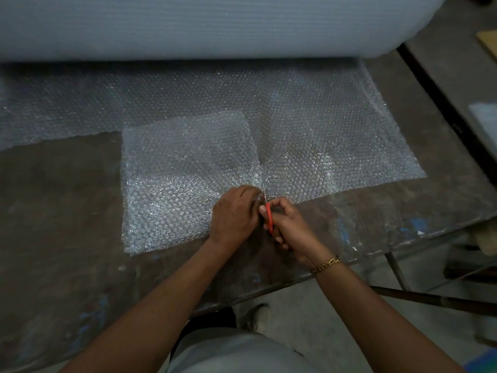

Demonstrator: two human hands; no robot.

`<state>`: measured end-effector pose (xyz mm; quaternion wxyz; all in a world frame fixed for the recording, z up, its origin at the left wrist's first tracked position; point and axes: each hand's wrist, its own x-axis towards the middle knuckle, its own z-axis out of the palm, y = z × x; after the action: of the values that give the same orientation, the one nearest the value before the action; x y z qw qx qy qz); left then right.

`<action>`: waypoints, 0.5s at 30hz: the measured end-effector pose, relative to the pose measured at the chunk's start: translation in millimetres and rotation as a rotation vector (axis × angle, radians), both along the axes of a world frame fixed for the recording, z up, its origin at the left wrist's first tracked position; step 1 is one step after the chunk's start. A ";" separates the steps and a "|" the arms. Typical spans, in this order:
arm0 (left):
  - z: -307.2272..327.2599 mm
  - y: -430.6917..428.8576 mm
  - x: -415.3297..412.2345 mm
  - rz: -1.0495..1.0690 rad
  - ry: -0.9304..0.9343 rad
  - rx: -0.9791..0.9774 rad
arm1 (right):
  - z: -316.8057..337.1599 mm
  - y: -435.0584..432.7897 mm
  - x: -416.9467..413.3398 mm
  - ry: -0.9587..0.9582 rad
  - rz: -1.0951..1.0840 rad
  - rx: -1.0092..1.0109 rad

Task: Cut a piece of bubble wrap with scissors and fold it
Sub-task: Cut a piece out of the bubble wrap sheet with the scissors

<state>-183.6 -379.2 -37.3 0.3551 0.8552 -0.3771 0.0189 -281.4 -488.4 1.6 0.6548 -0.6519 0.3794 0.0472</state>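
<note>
Close to the near edge of a worn, dark table (59, 197), the person's two hands meet over a sheet of bubble wrap (322, 135). The right hand (289, 227) is wrapped round the red handles of a pair of scissors (269, 220), with the thumb lying along the top. The thin blades point away from the person and reach the near edge of the wrap. How far apart the blades are is too small to tell. The left hand (233, 214) sits just to the left of the scissors, touching them. Its back faces up and its fingers are curled down onto the wrap beside the blades, gripping it there. The sheet runs out flat from a big pale roll (188, 25) lying across the far side of the table, and it covers the middle and right of the tabletop. Its near edge is stepped, sitting much farther back on the left than on the right. Left of the scissors lies a whiter, thicker-looking rectangle (183, 170) of wrap that reaches nearer to the person than the rest. Whether it is a loose piece or part of the sheet folded over cannot be told. A gold chain bracelet (326, 263) hangs on the right wrist. Below the table edge a shoe (255, 317) stands on the grey floor (322, 327).
</note>
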 end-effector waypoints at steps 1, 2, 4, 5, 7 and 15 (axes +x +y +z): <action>0.4 -0.2 0.0 0.001 0.014 0.004 | -0.1 0.5 -0.9 0.000 0.000 -0.002; 0.5 -0.4 0.4 0.001 0.029 0.012 | -0.1 1.0 -1.4 0.002 -0.002 -0.006; 0.7 -1.6 2.3 -0.011 0.051 0.033 | 0.0 1.7 -2.3 0.003 -0.008 -0.009; 1.0 -2.7 3.7 -0.017 0.063 0.043 | 0.0 2.0 -2.5 0.002 -0.010 -0.011; 3.2 -4.9 6.4 -0.014 0.085 0.055 | 0.2 2.6 -2.5 -0.001 -0.011 -0.010; 5.6 -7.4 10.1 -0.012 0.111 0.065 | 0.3 0.9 4.5 0.001 -0.002 0.038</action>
<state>-173.5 -386.6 -31.7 0.3478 0.8636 -0.3624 -0.0431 -276.9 -487.5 1.9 0.6669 -0.6391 0.3793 0.0539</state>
